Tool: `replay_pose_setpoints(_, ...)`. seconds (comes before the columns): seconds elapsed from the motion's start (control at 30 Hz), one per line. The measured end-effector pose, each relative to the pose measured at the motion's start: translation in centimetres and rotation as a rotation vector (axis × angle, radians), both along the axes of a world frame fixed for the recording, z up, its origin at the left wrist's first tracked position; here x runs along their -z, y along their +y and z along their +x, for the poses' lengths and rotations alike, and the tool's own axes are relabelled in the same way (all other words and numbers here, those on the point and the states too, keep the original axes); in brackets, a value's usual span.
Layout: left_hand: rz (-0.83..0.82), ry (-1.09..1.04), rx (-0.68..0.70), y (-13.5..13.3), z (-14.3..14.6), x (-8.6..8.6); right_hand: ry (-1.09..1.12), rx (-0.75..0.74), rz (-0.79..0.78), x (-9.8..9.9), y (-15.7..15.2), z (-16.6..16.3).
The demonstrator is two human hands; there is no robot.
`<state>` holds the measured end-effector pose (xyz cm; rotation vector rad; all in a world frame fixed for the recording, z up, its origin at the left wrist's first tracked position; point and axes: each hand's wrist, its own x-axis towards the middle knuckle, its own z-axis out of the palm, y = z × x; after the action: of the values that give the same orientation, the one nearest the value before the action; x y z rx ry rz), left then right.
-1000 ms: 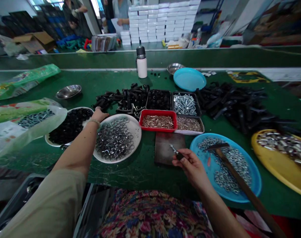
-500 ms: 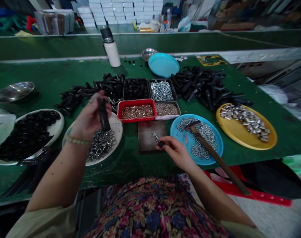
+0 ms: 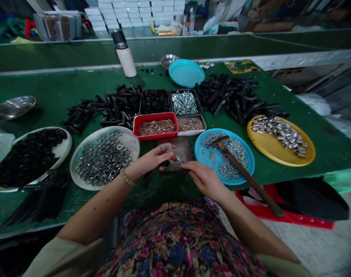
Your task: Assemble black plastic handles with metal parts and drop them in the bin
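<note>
My left hand (image 3: 152, 158) is closed around a black plastic handle (image 3: 150, 176) that slants down toward me. My right hand (image 3: 200, 176) pinches a small silver screw with a dark piece (image 3: 179, 161) at its fingertips. The two hands meet over the near edge of a dark metal block (image 3: 181, 148) on the green table. A white plate of metal rings (image 3: 104, 157) lies just left of my left hand. A blue plate of small nuts (image 3: 224, 156) sits right of my right hand, with a hammer (image 3: 244, 175) resting across it.
Behind the block stand a red tray of small pins (image 3: 156, 126) and trays of screws (image 3: 185, 102). Piles of black handles (image 3: 106, 107) spread at both sides. A yellow plate of metal sleeves (image 3: 281, 138), a plate of black rings (image 3: 28, 154) and a white bottle (image 3: 125, 54) also stand here.
My left hand picked a black handle from the pile beyond the ring plate and brought it right to meet my right hand at the block. The view shifted left.
</note>
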<state>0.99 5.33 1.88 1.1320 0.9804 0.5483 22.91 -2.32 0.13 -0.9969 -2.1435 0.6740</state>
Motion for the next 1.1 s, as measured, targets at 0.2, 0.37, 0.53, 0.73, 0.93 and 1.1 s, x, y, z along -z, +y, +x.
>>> replay_pose_setpoints(0.2, -0.210, -0.407, 0.075, -1.0, -0.3, -2.9, -0.041, -0.018, -0.094, 1.4, -0.2, 0.6)
replay_pose_setpoints(0.37, -0.466, -0.416, -0.412, -1.2, 0.3, -1.5, -0.024, 0.081, -0.046, 1.2, 0.0, 0.9)
replay_pose_setpoints(0.53, -0.836, -0.520, -0.597, -2.4, 1.3, 0.0, 0.024, 0.119, -0.032, 0.8, 0.3, -0.1)
replay_pose_setpoints(0.73, -0.897, -0.575, -0.619, -3.6, 1.3, 0.6, 0.116, 0.238, -0.156, 0.9, 0.4, -0.6)
replay_pose_setpoints(0.93, -0.514, -0.497, -0.550, -3.6, 2.1, 0.3, 0.185, 0.256, -0.197, 1.0, 0.3, -0.9)
replay_pose_setpoints(1.1, -0.389, -0.480, -0.439, -3.8, 3.3, 0.6, 0.354, 0.239, -0.321, 1.5, 0.2, -1.9)
